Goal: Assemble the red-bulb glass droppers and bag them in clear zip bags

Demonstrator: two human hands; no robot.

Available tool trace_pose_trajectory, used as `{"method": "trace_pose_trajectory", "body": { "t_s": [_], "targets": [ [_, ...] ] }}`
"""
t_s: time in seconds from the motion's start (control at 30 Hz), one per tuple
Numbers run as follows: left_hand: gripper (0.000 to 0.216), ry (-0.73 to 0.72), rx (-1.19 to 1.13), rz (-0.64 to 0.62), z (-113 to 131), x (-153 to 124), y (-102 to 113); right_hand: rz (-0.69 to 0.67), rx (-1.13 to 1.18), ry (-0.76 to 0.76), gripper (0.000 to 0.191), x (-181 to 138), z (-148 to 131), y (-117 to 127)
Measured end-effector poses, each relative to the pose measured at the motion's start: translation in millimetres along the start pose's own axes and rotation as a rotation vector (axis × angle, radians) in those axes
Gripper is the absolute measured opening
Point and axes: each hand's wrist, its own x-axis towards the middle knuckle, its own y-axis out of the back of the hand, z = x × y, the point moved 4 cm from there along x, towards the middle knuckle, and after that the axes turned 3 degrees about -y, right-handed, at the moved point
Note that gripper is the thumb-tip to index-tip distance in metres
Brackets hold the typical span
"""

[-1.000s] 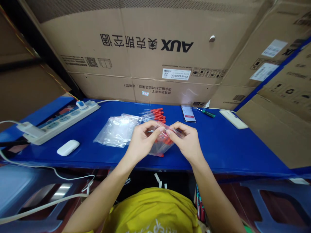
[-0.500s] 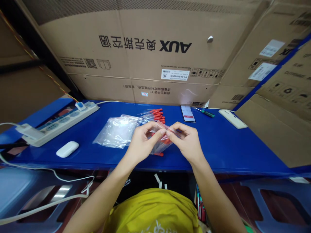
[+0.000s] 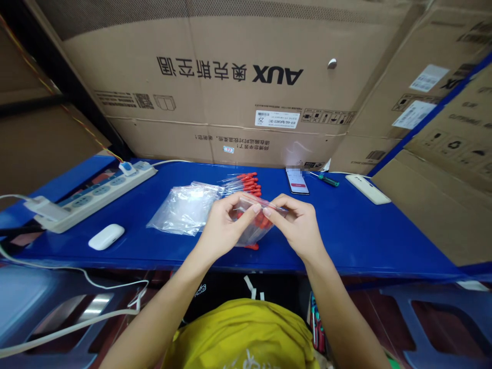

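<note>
My left hand and my right hand both pinch the top edge of a small clear plastic bag that holds several red-tipped pieces. The bag hangs just above the blue table, near its front edge. Thumbs and forefingers of both hands meet close together at the bag's mouth. Behind the bag lies a loose bunch of red-capped thin parts. A pile of empty clear bags lies just left of my left hand.
A white power strip and a white earbud case lie at the left. A phone, a green-handled screwdriver and a white remote-like device lie at the back right. Large cardboard boxes wall in the back and right.
Both hands stay on the bag's top edge; the pinching fingers have shifted slightly along it. The bag and the hands have barely moved.
</note>
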Motion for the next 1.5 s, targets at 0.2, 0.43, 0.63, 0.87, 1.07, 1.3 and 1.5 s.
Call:
{"method": "trace_pose_trajectory", "body": {
  "t_s": [0.2, 0.43, 0.63, 0.87, 1.07, 1.3, 1.5],
  "targets": [
    [0.016, 0.005, 0.0, -0.046, 0, 0, 0, 0.007, -0.009, 0.029, 0.023, 0, -3, 0],
    [0.018, -0.061, 0.053, 0.026, 6, 1, 3, -0.031, 0.069, -0.067, 0.027, 2, 1, 2],
    [0.017, -0.012, 0.03, -0.031, 2, 0, 3, -0.082, 0.025, -0.031, 0.029, -2, -3, -1],
    [0.021, 0.024, 0.045, 0.008, 1, 0, 6, -0.075, -0.01, 0.03, 0.021, -3, -5, 0],
    [0.023, 0.039, 0.083, 0.03, 0, 0, 10, -0.093, -0.118, 0.034, 0.017, -2, -5, 8],
    [0.024, 0.057, 0.071, 0.008, 3, -1, 5, -0.095, -0.191, 0.133, 0.016, -3, -14, 7],
    [0.021, 0.028, 0.079, -0.021, 4, -1, 4, -0.097, -0.11, 0.095, 0.007, -4, -10, 5]
  ]
}}
